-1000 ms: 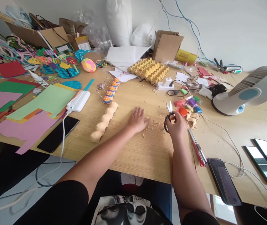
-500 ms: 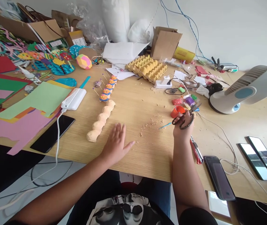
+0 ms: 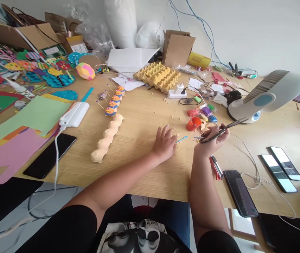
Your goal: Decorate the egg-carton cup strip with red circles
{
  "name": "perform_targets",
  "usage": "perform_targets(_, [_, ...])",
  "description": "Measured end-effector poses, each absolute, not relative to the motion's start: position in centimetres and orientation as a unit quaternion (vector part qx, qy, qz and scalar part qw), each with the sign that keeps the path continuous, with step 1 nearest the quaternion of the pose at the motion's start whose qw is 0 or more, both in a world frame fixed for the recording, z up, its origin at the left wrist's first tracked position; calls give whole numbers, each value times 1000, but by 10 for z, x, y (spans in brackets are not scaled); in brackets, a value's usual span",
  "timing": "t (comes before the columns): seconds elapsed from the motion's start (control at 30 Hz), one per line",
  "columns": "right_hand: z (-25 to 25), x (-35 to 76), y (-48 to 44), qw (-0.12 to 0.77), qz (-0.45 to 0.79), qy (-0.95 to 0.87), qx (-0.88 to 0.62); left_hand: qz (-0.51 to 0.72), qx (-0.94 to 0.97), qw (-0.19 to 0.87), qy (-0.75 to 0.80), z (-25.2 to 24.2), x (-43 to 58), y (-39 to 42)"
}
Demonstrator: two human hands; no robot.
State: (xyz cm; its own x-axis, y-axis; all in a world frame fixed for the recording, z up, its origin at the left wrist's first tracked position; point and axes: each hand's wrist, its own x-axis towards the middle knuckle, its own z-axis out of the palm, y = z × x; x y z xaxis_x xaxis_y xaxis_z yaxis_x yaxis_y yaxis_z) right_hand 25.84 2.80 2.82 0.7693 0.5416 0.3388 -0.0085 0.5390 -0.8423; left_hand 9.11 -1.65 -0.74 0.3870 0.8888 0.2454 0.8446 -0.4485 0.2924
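My right hand (image 3: pixel 213 140) is closed around the scissors (image 3: pixel 234 123), raised over the table (image 3: pixel 165 182), with the blades together, or nearly so, and aimed rightwards at the fan (image 3: pixel 260 100). Whether the tips touch its base I cannot tell. The red cup (image 3: pixel 193 124) is just beyond my grip, and the cutter (image 3: pixel 215 167) is close beside my wrist, so room is tight there. The phone (image 3: pixel 241 193) lies further right, its near end at the front edge.

My left hand (image 3: pixel 165 144) is palm down by the blue stick (image 3: pixel 182 139), fingers loosely spread; what is under the palm I cannot see. Leftward, a stretch of wood gives it room before the bumpy strip (image 3: pixel 107 137). More wood runs between my forearms, down to the front edge.
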Motion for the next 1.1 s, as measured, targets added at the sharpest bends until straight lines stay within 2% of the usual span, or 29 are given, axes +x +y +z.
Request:
perform_targets(0.17, [29,258,25,816,169,-308,-460,166,809,79,558,-10,105,-5])
perform_targets(0.27, [31,255,23,803,198,-323,-460,202,790,89,573,-10,95,-2])
perform_targets(0.37, [32,248,20,766,261,-353,-469,292,741,115,594,-6,81,3])
perform_targets(0.53, [32,225,11,650,436,-426,-454,406,716,126,553,7,67,-2])
perform_targets(0.67, [30,213,5,653,487,-402,-418,412,743,125,512,12,73,-13])
perform_targets(0.8, [26,217,10,711,426,-364,-425,380,764,142,501,8,71,18])
perform_targets(0.97, [14,227,26,763,362,-304,-441,236,673,146,686,-4,31,122])
perform_targets(1.1, [13,234,28,779,332,-263,-463,123,637,140,748,-15,-3,183])
